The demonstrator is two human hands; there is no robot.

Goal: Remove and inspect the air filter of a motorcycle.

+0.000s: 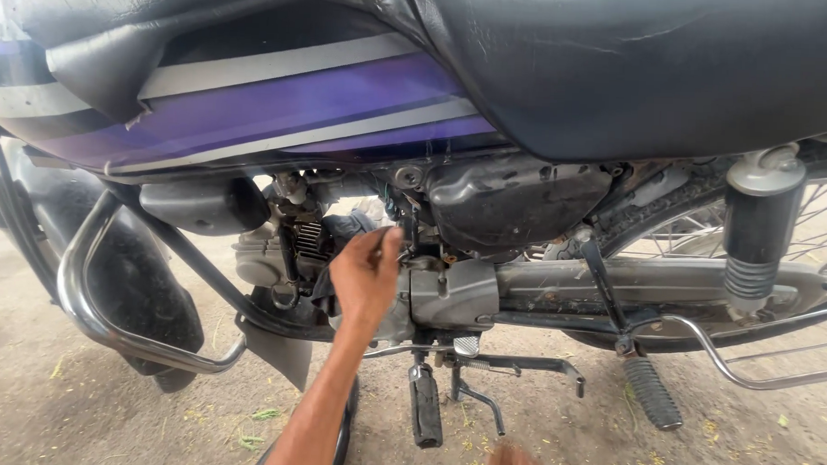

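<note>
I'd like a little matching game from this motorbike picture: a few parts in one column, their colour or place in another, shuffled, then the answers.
Things:
1. tank
2. seat
3. crash guard
4. shock absorber

Descriptions:
A. black, along the top right
B. bent metal tube at the left, by the front wheel
C. purple with white stripes
D. upright by the rear wheel, far right

Pairs: 1-C, 2-A, 3-B, 4-D

The left hand reaches into the engine area below the tank.

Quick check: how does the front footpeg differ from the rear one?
The front footpeg hangs almost straight down under the engine, near the left hand; the rear footpeg slants outward under the swingarm. The front one looks smoother and black, the rear one ribbed and greyer. Both are rubber-covered.
</note>
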